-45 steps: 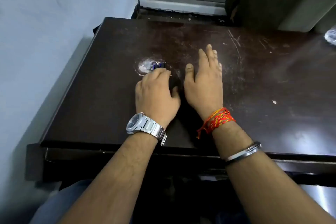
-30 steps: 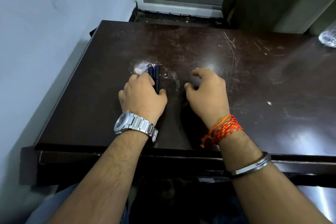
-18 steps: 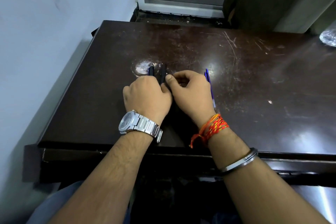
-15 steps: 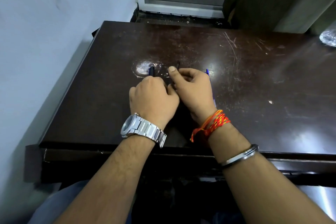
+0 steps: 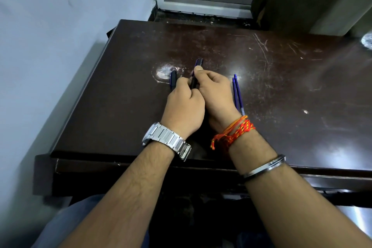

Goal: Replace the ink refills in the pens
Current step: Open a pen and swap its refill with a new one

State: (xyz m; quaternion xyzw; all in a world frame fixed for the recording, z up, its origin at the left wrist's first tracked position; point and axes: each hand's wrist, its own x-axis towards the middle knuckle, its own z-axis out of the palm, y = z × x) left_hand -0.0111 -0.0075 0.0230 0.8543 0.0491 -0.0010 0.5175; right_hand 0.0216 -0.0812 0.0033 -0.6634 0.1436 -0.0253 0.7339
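Head view: both hands meet on one dark pen point(image 5: 196, 75), the right hand point(image 5: 216, 96) pinching its upper barrel, the left hand point(image 5: 184, 106) closed on its lower part. Its cap end points to 12 o'clock. A second pen point(image 5: 173, 82) lies on the table point(image 5: 291, 90) just at 9 o'clock of the grip. Two blue refills point(image 5: 237, 92) lie side by side at 3 o'clock.

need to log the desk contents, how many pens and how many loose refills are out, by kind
pens: 2, one held in both hands, one lying on the table
loose blue refills: 2, side by side
total: 4
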